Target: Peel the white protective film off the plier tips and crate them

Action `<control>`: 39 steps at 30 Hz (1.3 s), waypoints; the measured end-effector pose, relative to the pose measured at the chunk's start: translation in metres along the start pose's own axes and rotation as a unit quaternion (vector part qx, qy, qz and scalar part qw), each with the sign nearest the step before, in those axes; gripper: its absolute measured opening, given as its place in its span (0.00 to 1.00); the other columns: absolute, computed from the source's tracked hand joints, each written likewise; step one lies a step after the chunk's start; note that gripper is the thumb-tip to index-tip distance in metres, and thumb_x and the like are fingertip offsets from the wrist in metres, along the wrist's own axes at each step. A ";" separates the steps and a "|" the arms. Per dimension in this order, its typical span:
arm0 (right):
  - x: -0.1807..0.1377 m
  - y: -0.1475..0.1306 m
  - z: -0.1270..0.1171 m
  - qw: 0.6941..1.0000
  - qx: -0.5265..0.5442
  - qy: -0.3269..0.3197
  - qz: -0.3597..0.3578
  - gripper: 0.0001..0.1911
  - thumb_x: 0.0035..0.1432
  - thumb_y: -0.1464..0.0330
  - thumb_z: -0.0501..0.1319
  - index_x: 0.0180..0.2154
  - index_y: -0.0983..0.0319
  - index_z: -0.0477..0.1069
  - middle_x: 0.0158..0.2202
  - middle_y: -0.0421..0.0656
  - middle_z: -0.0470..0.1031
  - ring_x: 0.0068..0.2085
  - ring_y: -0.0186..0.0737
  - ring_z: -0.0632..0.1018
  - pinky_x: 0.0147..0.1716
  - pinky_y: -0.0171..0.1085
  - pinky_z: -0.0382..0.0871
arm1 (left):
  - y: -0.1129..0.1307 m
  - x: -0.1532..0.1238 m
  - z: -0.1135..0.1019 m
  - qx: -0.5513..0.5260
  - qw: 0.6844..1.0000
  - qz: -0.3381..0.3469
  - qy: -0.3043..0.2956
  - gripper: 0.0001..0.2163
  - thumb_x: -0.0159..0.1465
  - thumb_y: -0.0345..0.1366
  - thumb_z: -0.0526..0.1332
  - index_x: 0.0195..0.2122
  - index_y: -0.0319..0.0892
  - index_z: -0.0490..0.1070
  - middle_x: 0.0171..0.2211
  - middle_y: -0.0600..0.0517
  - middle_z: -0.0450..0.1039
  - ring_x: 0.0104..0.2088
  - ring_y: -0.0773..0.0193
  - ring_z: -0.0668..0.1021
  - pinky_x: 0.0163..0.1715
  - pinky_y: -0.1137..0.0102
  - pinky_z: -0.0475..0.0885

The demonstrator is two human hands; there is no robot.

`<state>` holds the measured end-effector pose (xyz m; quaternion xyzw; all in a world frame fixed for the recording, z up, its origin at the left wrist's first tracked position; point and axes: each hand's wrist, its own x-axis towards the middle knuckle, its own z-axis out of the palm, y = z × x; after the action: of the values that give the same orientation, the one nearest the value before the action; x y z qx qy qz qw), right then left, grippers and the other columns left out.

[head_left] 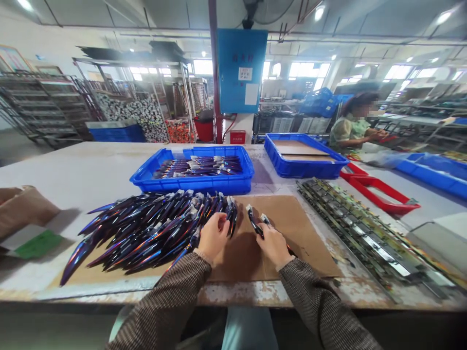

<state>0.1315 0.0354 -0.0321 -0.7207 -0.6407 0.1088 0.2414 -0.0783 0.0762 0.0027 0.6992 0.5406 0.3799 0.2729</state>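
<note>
Many glossy dark purple-blue curved pieces (146,238), tapered and wrapped in whitish material at their upper ends, lie heaped on brown cardboard (241,262). My left hand (213,236) is at the heap's right edge, fingers curled beside the pieces there; what is between them is hidden. Right of a bare strip of cardboard, my right hand (273,244) is closed over a dark curved piece (251,218), whose wrapped end sticks out past the fingers. A second wrapped end (264,218) shows just beyond the knuckles; the palm covers most of both pieces.
Behind the heap, a blue tray (193,184) holds more such pieces. Another blue tray (310,167) contains flat brown sheets. Long metal strips (365,233) lie at right, near red trays (383,194). A brown paper bag (25,211) stands left. A co-worker (352,129) sits far right.
</note>
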 end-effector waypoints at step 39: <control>-0.177 -0.060 -0.020 0.796 0.479 -0.359 0.087 0.27 0.66 0.44 0.53 0.36 0.62 0.70 0.12 0.30 0.61 0.15 0.29 0.56 0.17 0.30 0.51 | 0.019 -0.197 -0.018 -0.407 0.900 -0.149 -0.042 0.19 0.67 0.54 0.60 0.46 0.42 0.73 0.34 0.52 0.70 0.32 0.66 0.70 0.33 0.72 0.70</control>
<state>0.0613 -0.1382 -0.0128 -0.4749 -0.4823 0.6731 0.2979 -0.1075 -0.1193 -0.0184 0.4540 0.4251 0.4915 0.6095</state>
